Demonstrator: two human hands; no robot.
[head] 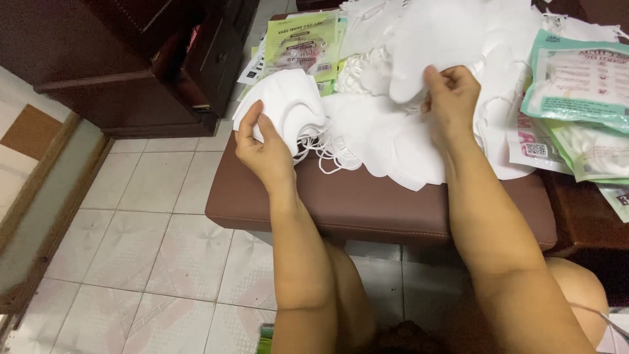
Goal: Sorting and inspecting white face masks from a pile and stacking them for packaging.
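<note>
Basically, my left hand (265,147) gripped a stack (288,105) of white masks at the stool's (367,203) left edge, loops dangling right. My right hand (449,98) pinched one mask (432,46) off the loose pile (393,141), just right of the stack.

Masks (393,141) on stool (367,203), packets (576,85) at right.
</note>
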